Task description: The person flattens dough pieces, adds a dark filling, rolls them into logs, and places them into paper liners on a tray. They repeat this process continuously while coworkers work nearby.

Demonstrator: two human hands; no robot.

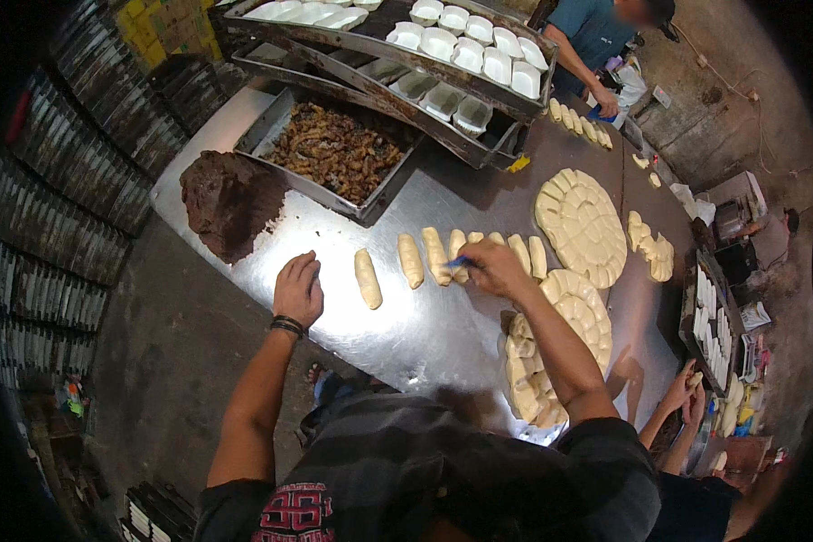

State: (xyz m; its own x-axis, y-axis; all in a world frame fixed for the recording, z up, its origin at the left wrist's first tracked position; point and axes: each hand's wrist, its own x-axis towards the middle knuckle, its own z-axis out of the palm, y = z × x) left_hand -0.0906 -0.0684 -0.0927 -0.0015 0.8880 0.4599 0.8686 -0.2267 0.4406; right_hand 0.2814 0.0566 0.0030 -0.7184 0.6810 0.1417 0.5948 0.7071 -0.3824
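Note:
My right hand (495,269) is closed on a small blue tool (459,262), perhaps a scraper; most of it is hidden in my fingers. Its end is at a row of pale dough rolls (435,253) on the metal table, and I cannot tell whether it touches one. Apart from the row, toward my left hand, lies a single dough roll (368,278). My left hand (298,289) rests by the table's near edge, its fingers loosely extended and holding nothing. Beside my right forearm sits a scored mass of dough pieces (569,325), with a round scored slab (581,228) beyond it.
A dark brown lump of paste (226,203) sits at the table's left, next to a metal tray (363,213) of brown chunky filling (334,149). Stacked trays (506,113) with white paper cups stand behind. Co-workers' hands (603,101) show at far right and near right.

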